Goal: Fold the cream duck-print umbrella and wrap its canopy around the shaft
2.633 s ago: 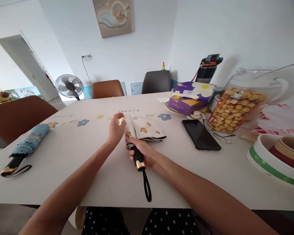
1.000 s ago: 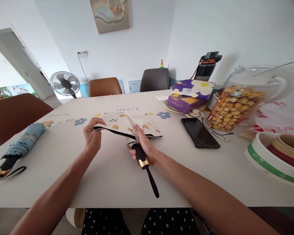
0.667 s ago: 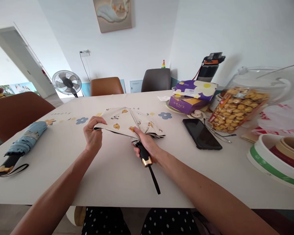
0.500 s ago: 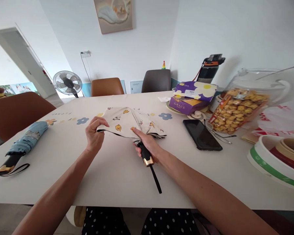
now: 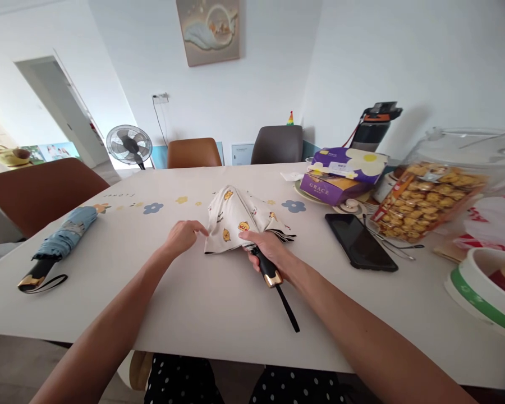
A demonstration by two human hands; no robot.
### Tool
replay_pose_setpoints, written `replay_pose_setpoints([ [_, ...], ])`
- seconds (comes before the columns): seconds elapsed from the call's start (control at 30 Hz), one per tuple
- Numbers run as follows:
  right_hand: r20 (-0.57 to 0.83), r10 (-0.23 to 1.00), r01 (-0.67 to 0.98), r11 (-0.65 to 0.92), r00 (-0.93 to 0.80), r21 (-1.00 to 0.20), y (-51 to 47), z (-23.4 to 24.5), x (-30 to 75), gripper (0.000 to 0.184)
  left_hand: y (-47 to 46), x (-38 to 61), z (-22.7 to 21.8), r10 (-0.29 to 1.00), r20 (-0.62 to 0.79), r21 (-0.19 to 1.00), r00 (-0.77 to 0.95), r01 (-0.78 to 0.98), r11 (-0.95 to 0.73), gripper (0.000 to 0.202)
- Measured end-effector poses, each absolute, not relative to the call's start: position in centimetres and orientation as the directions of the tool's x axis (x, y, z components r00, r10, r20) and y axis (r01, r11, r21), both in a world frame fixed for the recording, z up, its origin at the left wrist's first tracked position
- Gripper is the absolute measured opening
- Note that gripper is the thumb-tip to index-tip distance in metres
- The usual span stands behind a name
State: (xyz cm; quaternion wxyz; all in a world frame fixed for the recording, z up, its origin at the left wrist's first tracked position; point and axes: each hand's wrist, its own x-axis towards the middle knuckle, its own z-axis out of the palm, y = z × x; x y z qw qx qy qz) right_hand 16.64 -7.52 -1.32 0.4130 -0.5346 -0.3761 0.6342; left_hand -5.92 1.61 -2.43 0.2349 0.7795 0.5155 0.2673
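Note:
A cream folding umbrella (image 5: 231,216) printed with small yellow ducks lies on the white table (image 5: 202,297) in front of me. My right hand (image 5: 269,249) is wrapped round its black handle (image 5: 266,267), which has a gold ring and a black wrist strap (image 5: 289,303) trailing toward me. My left hand (image 5: 183,235) pinches the lower left edge of the loose canopy fabric, fingers pressed together on it. The canopy is partly gathered around the shaft.
A folded blue umbrella (image 5: 61,241) lies at the table's left. A black phone (image 5: 359,241), a purple box (image 5: 332,188), a jar of snacks (image 5: 437,191) and stacked bowls (image 5: 488,286) stand on the right. Chairs (image 5: 193,152) line the far side.
My left hand folded the canopy panel it had stretched out leftward back toward the shaft and lowered to the table. The right hand kept its grip on the handle.

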Motion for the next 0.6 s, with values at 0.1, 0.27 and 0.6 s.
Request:
replay_pose_setpoints([
  [0.1,-0.366,0.922,-0.034,-0.372,-0.126,-0.927,-7.7,-1.2,16.6,0.029,1.9,-5.9,-1.8,0.961,0.277,0.767,0.027,0.596,-0.237,0.03],
  [0.27,-0.393,0.887,0.082,-0.385,-0.242,-0.919,-9.2,-0.2,15.0,0.021,1.9,-5.5,-0.9,0.97,0.211,0.885,-0.12,0.445,-0.138,0.04],
  [0.6,-0.391,0.889,0.073,-0.385,-0.236,-0.92,-9.7,0.0,14.2,0.024,2.9,-6.1,-1.4,0.884,0.34,0.879,-0.32,0.443,-0.178,0.029],
])
